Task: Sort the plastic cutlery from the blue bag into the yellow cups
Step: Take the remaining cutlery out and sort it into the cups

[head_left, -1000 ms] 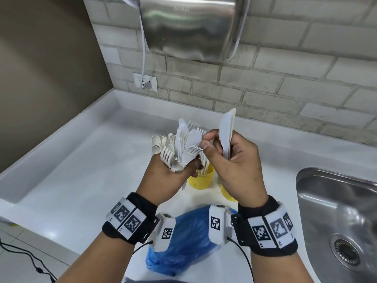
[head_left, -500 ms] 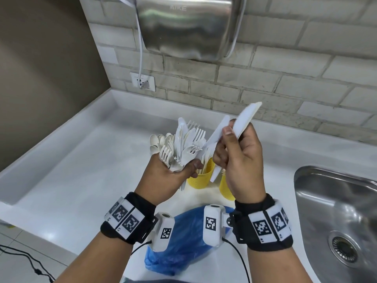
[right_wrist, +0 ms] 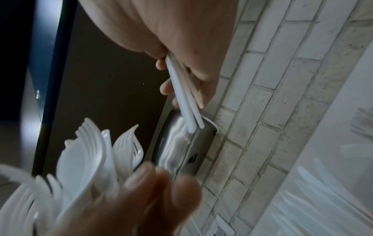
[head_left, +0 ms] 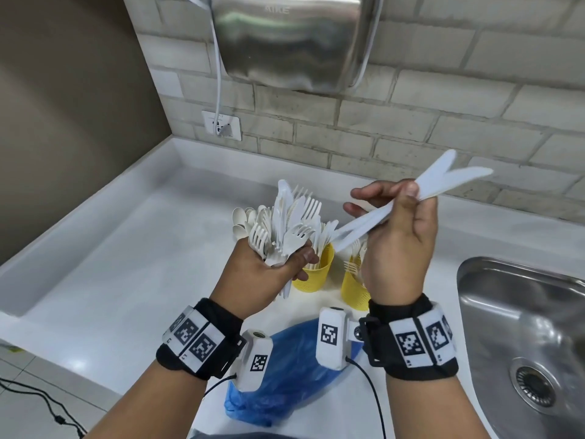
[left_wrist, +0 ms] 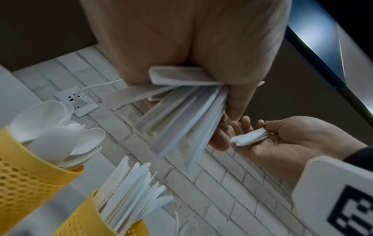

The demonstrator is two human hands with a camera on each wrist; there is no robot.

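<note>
Sorting was under way above the white table [head_left: 133, 280]. A mixed bundle of forks and knives [head_left: 289, 226] was clenched upright in the left hand [head_left: 262, 274], handles down, apparently so single pieces could be drawn off the top. Two plastic knives [head_left: 411, 198] were pinched in the right hand [head_left: 399, 248], its grip closed on their middles, blades fanned toward the wall, probably readied for the knife cup [left_wrist: 96, 218]. The spoon cup [left_wrist: 26, 172] stood beside it, and a fork cup [head_left: 353, 288] was seen below the right hand. The blue bag [head_left: 285, 375] lay slack nearest the person.
</note>
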